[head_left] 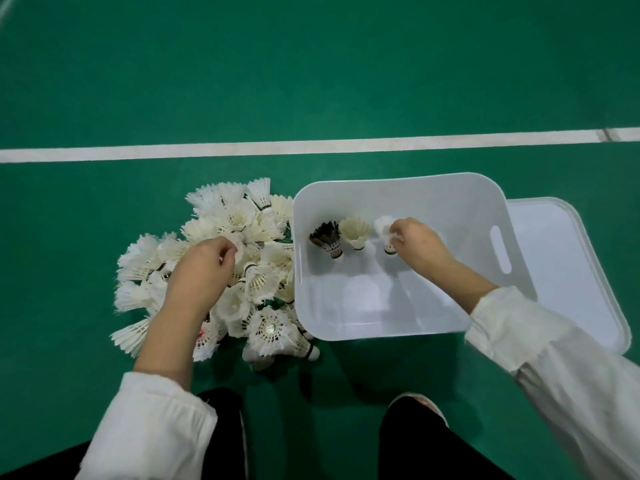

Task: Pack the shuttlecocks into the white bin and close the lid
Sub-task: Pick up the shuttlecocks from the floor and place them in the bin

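Under the right hand [412, 242], inside the bin [398, 188], a pinched shuttlecock [384, 230] should land cork-down beside its two neighbours [354, 233] (feathers crush easily); the left hand [201, 268] pinches another from the pile [242, 216].

The wide head camera looks steeply down from close above onto the white bin [398, 199] and green floor [311, 81].

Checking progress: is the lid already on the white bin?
No, the lid lies flat beside the open white bin, not on it.
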The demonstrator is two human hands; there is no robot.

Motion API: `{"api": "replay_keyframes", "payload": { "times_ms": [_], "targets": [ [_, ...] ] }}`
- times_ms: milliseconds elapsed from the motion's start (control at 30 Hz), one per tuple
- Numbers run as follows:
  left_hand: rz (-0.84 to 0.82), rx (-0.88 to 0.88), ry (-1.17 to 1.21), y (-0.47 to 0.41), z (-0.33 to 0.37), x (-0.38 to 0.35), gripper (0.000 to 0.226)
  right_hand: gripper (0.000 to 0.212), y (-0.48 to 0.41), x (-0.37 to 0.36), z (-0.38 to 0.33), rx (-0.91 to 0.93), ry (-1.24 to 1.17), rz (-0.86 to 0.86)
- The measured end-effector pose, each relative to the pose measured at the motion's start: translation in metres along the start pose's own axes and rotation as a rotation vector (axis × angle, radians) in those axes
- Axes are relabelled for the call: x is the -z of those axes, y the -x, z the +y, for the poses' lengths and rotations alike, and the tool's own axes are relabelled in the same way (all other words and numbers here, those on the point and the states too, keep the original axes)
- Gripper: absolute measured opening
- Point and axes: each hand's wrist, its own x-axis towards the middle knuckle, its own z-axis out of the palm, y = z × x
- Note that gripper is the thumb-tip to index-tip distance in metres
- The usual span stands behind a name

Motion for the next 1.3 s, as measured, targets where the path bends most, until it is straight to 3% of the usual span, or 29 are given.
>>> {"api": "replay_keyframes", "payload": {
  "times_ms": [100,233,367,500,633,800,967,1100,1200,1300],
  "targets": [
    [-0.012,0.024,-0.014,-0.004,-0.016,-0.008,0.020,0.031,0.007,0.005,-0.008,0.027,-0.041,0.056],
    [0.048,0.020,0.020,-0.004,-0.033,-0.017,0.022,0.021,0.026,0.028,-0.054,0.273,-0.081,0.148],
    [0.141,0.021,0.117,0.000,-0.038,-0.024,0.024,0.021,0.038,0.036,-0.124,0.550,-0.033,0.074],
    [0.112,0.055,0.154,0.000,-0.041,-0.036,0.026,0.027,0.043,0.003,-0.182,0.728,0.164,-0.052],
    [0.032,0.080,0.133,-0.006,-0.050,-0.047,0.035,0.039,0.039,-0.044,-0.209,0.665,0.415,-0.228],
    [-0.015,0.019,0.097,-0.018,-0.057,-0.054,0.031,0.043,0.025,-0.068,-0.215,0.468,0.474,-0.322],
    [0.064,-0.011,0.092,-0.025,-0.066,-0.048,0.020,0.023,0.009,-0.070,-0.212,0.477,0.322,-0.245],
    [0.236,-0.025,0.164,-0.013,-0.057,-0.024,0.020,0.031,0.005,-0.060,-0.217,0.419,0.079,-0.186],
    [0.331,0.029,0.296,-0.008,-0.050,0.002,0.019,0.021,0.009,-0.053,-0.223,0.379,-0.049,-0.124],
    [0.438,0.074,0.367,-0.016,-0.053,0.024,0.015,0.023,0.015,-0.053,-0.227,0.361,-0.094,-0.152]
  ]
}}
